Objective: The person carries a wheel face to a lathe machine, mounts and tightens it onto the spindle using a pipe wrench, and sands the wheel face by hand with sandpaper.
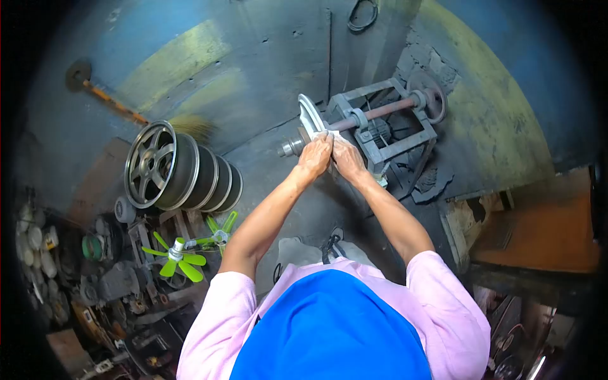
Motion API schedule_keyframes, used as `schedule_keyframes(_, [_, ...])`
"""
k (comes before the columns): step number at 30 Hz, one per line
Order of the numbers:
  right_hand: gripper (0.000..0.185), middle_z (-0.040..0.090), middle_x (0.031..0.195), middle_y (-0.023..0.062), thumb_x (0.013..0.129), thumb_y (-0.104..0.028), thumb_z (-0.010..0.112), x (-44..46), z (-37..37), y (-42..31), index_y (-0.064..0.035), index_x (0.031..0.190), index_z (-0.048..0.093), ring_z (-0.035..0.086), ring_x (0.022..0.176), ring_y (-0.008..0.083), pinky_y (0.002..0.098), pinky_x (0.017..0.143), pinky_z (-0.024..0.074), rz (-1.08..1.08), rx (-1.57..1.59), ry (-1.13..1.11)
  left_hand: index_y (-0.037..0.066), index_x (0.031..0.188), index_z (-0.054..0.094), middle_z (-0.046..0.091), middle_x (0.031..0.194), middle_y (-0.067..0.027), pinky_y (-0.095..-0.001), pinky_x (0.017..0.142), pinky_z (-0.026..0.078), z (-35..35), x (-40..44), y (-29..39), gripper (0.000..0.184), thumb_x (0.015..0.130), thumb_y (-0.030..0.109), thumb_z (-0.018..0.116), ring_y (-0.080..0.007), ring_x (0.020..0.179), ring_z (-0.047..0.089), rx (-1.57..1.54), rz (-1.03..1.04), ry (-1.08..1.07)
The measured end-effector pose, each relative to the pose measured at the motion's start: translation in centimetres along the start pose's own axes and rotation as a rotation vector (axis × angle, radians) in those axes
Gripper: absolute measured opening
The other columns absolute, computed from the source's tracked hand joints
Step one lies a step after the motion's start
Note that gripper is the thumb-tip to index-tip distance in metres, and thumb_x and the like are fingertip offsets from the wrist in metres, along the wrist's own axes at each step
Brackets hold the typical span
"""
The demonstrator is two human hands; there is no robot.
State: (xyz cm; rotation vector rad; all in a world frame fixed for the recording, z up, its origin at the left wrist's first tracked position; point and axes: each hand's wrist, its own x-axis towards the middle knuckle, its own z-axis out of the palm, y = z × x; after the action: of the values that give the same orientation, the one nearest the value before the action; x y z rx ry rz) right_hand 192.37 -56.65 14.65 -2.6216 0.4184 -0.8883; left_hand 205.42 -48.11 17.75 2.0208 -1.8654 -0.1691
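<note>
A silver ring-shaped metal part point(310, 114), like a wheel rim lip, sits at the near end of a shaft point(387, 109) on a steel-framed machine point(400, 147). Against its lower edge, my left hand point(315, 155) and my right hand point(348, 156) press side by side, fingers closed. Both pinch a small white piece of material point(342, 135), cloth or paper; I cannot tell which. A stepped metal hub point(292, 148) juts out left of the ring. My hands partly cover the ring's lower part.
Stacked wheel rims point(200, 171) stand left, with a broom point(190, 128) behind them. Green fan blades point(177, 256) and piled machine parts point(114, 282) lie lower left. A handwheel point(436, 104) is at the shaft's far end. An orange-brown panel point(538, 228) is at right.
</note>
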Motion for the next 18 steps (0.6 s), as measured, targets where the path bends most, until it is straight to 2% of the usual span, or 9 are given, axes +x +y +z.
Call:
schedule_keyframes(2, [0.023, 0.071, 0.108, 0.0242, 0.088, -0.004, 0.060, 0.4, 0.0, 0.6, 0.0045, 0.107, 0.070, 0.069, 0.105, 0.0420, 0.0484, 0.093, 0.0562, 0.051, 0.026, -0.036, -0.008, 0.140, 0.049, 0.056, 0.141, -0.0307, -0.0483, 0.101, 0.053, 0.5, 0.4, 0.0, 0.067, 0.075, -0.006, 0.065, -0.0451, 0.120, 0.062, 0.012, -0.024, 0.034])
schedule_keyframes(5, [0.024, 0.071, 0.109, 0.0240, 0.087, -0.002, 0.059, 1.1, -0.5, 0.8, 0.0041, 0.108, 0.070, 0.069, 0.105, 0.0409, 0.0477, 0.092, 0.0565, -0.050, 0.046, 0.006, -0.009, 0.138, 0.053, 0.057, 0.140, -0.0308, -0.0477, 0.101, 0.053, 0.7, 0.5, -0.1, 0.063, 0.075, -0.007, 0.064, -0.0451, 0.120, 0.063, 0.012, -0.048, 0.096])
schedule_keyframes(8, [0.025, 0.072, 0.110, 0.0236, 0.087, -0.001, 0.059, 1.3, -0.4, 1.0, 0.0041, 0.108, 0.070, 0.070, 0.106, 0.0401, 0.0479, 0.092, 0.0566, -0.034, 0.063, -0.026, -0.010, 0.130, 0.058, 0.060, 0.136, -0.0310, -0.0484, 0.101, 0.053, 1.2, 1.1, -0.1, 0.050, 0.081, -0.003, 0.061, -0.0456, 0.118, 0.063, 0.010, -0.073, 0.145])
schedule_keyframes(11, [0.023, 0.072, 0.109, 0.0233, 0.087, -0.001, 0.059, 1.4, -0.2, 1.7, 0.0039, 0.107, 0.070, 0.070, 0.105, 0.0407, 0.0479, 0.090, 0.0569, -0.035, 0.074, -0.064, -0.008, 0.126, 0.060, 0.062, 0.133, -0.0305, -0.0489, 0.099, 0.053, 1.5, 1.0, -0.1, 0.044, 0.082, -0.001, 0.061, -0.0459, 0.116, 0.064, -0.027, -0.066, 0.232])
schedule_keyframes(13, [0.033, 0.071, 0.116, 0.0230, 0.081, 0.000, 0.068, 1.6, 0.0, 2.4, 0.0032, 0.114, 0.068, 0.068, 0.110, 0.0419, 0.0479, 0.097, 0.0551, -0.024, 0.101, -0.106, -0.007, 0.123, 0.061, 0.061, 0.133, -0.0295, -0.0496, 0.097, 0.054, 1.5, 1.0, -0.2, 0.042, 0.082, -0.002, 0.061, -0.0459, 0.114, 0.064, -0.063, -0.091, 0.239])
schedule_keyframes(16, [0.031, 0.071, 0.115, 0.0230, 0.081, -0.001, 0.070, 1.4, 0.6, 2.5, 0.0027, 0.111, 0.069, 0.068, 0.108, 0.0415, 0.0474, 0.094, 0.0563, -0.006, 0.092, -0.088, -0.006, 0.122, 0.061, 0.061, 0.133, -0.0275, -0.0499, 0.096, 0.055, 1.3, 1.0, -0.3, 0.041, 0.081, -0.002, 0.062, -0.0458, 0.114, 0.064, -0.048, -0.053, 0.251])
schedule_keyframes(18, [0.030, 0.071, 0.115, 0.0232, 0.080, -0.001, 0.071, 1.3, 0.7, 2.5, 0.0027, 0.110, 0.069, 0.068, 0.108, 0.0413, 0.0472, 0.093, 0.0567, 0.019, 0.098, -0.084, -0.006, 0.122, 0.061, 0.060, 0.134, -0.0259, -0.0491, 0.096, 0.055, 0.6, 1.5, -0.3, 0.041, 0.081, -0.003, 0.063, -0.0450, 0.116, 0.063, -0.066, -0.064, 0.170])
